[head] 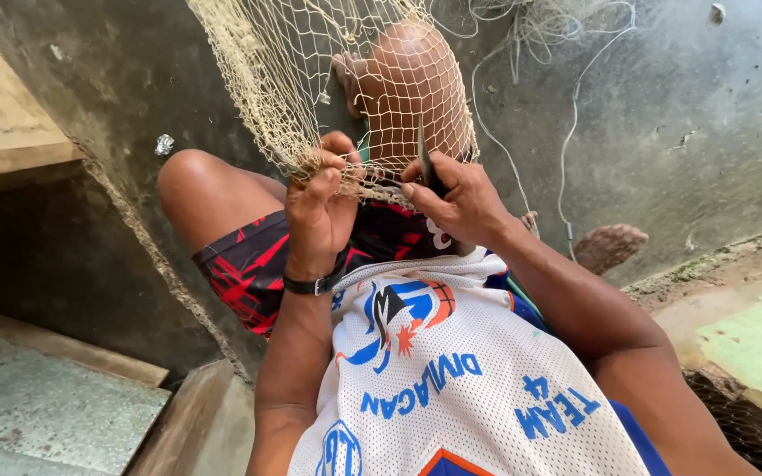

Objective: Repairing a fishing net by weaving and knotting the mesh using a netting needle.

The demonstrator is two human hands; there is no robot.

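Centrally, the left hand is fisted tight around a bunched edge of pale knotted twine fishing net, while the right hand pinches a slim dark netting needle upright just beside it. Net drapes over the raised knee toward upper frame.

pale beige fishing net, fine knotted mesh, hangs from above and drapes over a raised knee, its lower edge bunched. slim dark netting needle stands nearly upright against the mesh.
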